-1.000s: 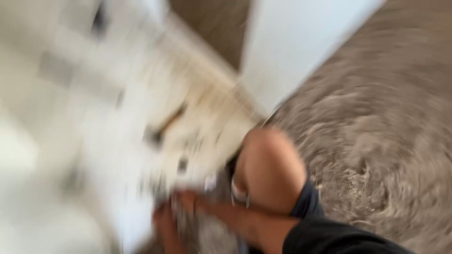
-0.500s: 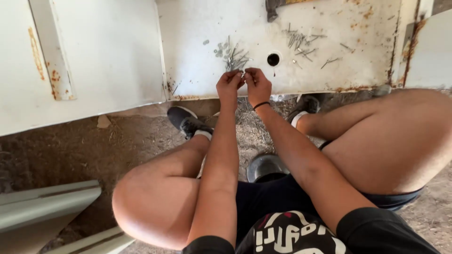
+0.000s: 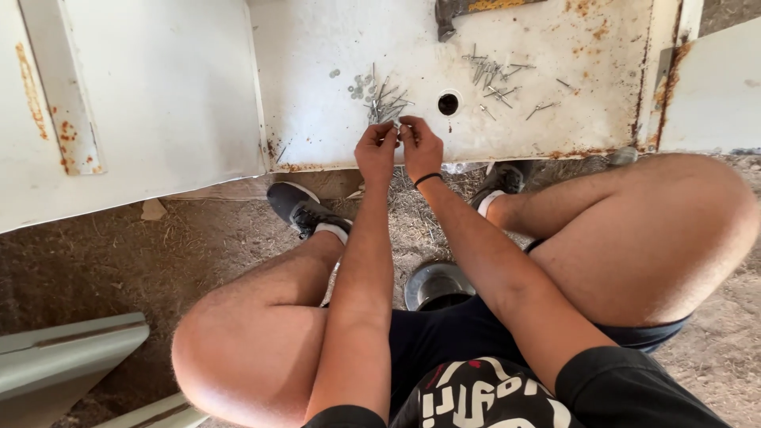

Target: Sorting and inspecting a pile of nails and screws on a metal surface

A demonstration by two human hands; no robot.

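I squat over a white, rust-spotted metal panel (image 3: 555, 119) that lies on the ground. My left hand (image 3: 376, 150) and my right hand (image 3: 422, 147) meet fingertip to fingertip at its near edge. Together they pinch a small metal fastener (image 3: 399, 124), which the fingers mostly hide. Just beyond my fingers lies a pile of screws (image 3: 386, 99), with a few washers (image 3: 357, 81) to its left. A round hole (image 3: 448, 104) in the panel is right of the pile. A black band sits on my right wrist.
More screws (image 3: 495, 71) lie scattered further right on the panel. A dark metal tool head (image 3: 450, 14) rests at its far edge. A second white panel (image 3: 135, 103) lies to the left. A round metal container (image 3: 434, 284) sits between my legs on the dirt.
The view swung from a blurred sweep of the ground onto the panel and has steadied. Since half a second ago my hands have stayed together by the screw pile.
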